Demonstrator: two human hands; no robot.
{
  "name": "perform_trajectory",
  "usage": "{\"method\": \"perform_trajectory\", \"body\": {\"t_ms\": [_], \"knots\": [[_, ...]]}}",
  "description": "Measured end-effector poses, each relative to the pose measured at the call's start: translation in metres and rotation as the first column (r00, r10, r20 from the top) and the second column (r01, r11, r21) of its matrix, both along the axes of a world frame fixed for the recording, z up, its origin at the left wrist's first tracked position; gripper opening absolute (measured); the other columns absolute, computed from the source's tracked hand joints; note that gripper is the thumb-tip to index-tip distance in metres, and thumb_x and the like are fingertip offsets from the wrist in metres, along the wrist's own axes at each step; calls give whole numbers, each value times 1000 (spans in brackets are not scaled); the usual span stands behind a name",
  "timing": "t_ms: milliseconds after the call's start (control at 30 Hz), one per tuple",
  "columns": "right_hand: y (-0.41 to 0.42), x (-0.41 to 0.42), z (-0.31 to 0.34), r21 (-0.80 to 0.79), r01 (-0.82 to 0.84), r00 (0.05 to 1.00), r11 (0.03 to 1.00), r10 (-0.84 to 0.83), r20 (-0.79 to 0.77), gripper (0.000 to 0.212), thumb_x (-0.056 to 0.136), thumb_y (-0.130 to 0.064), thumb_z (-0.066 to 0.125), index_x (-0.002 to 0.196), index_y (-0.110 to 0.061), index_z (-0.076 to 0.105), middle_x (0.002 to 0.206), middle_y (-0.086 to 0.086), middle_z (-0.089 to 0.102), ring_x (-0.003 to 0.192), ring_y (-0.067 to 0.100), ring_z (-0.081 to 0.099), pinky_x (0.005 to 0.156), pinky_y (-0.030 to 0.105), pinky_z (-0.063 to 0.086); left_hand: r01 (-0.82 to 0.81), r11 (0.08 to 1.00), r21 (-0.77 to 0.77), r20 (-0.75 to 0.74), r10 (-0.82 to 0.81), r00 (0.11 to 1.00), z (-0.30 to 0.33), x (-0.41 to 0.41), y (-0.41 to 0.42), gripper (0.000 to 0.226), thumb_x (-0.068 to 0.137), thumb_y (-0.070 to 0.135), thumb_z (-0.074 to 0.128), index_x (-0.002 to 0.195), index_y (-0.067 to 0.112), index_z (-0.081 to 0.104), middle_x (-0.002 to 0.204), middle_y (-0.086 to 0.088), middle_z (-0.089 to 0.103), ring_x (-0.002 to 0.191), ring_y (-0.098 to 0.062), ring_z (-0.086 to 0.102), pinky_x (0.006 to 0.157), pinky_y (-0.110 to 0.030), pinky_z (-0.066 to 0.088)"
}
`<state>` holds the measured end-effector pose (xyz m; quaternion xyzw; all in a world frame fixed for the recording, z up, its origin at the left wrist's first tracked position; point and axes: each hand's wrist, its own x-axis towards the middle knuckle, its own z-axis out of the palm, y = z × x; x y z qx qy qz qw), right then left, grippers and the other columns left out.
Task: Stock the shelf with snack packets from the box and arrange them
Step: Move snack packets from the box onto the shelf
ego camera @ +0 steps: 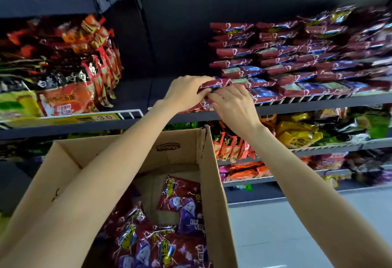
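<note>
An open cardboard box [214,182] stands below me with several dark red and purple snack packets [180,208] lying inside. On the black shelf [297,106] at the right, stacks of the same red packets [286,59] lie flat. At the stacks' left end, my left hand [186,92] grips a small pile of red packets [214,83] by its left edge. My right hand [235,102] rests on the front of that pile with its fingers curled against it. Part of the pile is hidden behind both hands.
The shelf's left section [131,95] between the stacks and orange-and-black packets [63,66] is bare. A white wire rail [131,113] and yellow price strip [101,117] edge that neighbouring shelf. Lower shelves hold yellow [297,132] and orange snack bags [231,144]. Grey floor [286,225] lies at the right.
</note>
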<state>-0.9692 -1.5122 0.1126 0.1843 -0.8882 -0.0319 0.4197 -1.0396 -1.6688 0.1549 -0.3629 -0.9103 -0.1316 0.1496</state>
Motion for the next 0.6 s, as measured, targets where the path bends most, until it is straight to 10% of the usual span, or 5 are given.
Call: {"method": "perform_trajectory", "body": {"t_ms": [133,367,600], "knots": [[-11,25,4,-90,17,1000,996,-19,-15,21,90,-21,58,105,-12,69,103,5,69,96,27,63,90,37,38,10,980,198,60,-22,998,9,19,-22,42,97,38,45,136,26,47,131,4,57,120,-15,53,93,-36,48],[-97,62,-9,-209,-226,929,951,275,248,21,90,-20,48,93,-12,67,77,2,67,68,21,64,58,29,49,28,927,374,-330,104,938,-40,73,-128,24,94,28,51,97,15,71,82,4,71,75,-12,64,65,-24,45],[-176,55,-130,-240,-19,533,970,213,819,30,94,-23,48,123,-18,55,118,3,60,109,25,56,80,38,50,-317,948,-30,153,318,936,-180,115,-238,30,83,30,45,98,19,69,96,-2,71,90,-23,64,77,-35,49]]}}
